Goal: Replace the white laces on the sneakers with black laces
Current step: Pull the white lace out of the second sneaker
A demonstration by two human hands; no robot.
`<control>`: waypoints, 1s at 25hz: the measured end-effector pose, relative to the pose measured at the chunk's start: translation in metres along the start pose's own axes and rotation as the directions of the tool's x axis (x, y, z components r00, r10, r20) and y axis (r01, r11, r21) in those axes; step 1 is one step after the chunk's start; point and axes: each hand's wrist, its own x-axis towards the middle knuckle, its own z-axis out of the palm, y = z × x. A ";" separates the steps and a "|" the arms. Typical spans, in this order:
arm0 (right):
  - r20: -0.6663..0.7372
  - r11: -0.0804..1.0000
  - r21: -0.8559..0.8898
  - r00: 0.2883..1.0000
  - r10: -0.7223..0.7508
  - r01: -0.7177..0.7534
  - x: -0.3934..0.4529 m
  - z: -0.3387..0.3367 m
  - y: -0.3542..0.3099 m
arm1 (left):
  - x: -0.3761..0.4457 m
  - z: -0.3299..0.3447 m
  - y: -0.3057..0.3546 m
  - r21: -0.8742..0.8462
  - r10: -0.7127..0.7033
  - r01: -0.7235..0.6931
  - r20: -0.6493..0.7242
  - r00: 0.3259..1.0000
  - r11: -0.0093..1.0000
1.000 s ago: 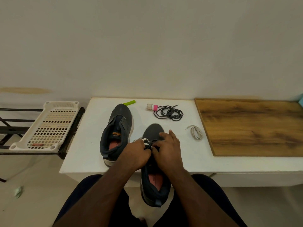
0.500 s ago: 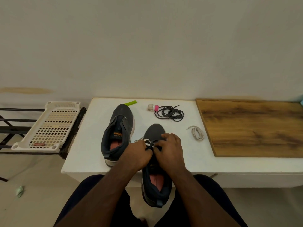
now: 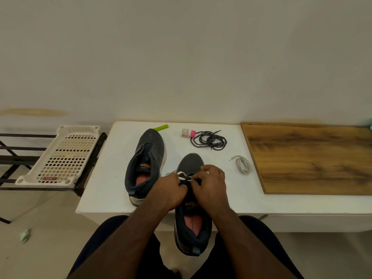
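Observation:
Two dark grey sneakers lie on the white table. The left sneaker has bare eyelets, no lace. The right sneaker hangs over the table's front edge, heel toward me. My left hand and my right hand meet over its eyelets, fingers curled, each pinching a lace there; white lace and a thin black strand show between them. A coiled black lace lies at the back. A folded white lace lies right of the shoe.
A small pink-capped bottle and a green strip lie near the table's back edge. A wooden board covers the right side. A white perforated tray sits on a black rack to the left. My knees are below the table edge.
My right fingers have curled in from lying flat on the shoe to pinching at the eyelets. The left hand stays put at the laces.

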 end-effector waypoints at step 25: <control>-0.229 0.985 0.160 0.969 0.097 -0.060 0.010 -0.010 0.011 | -0.004 -0.007 0.002 -0.058 -0.012 0.014 0.029 0.999 0.998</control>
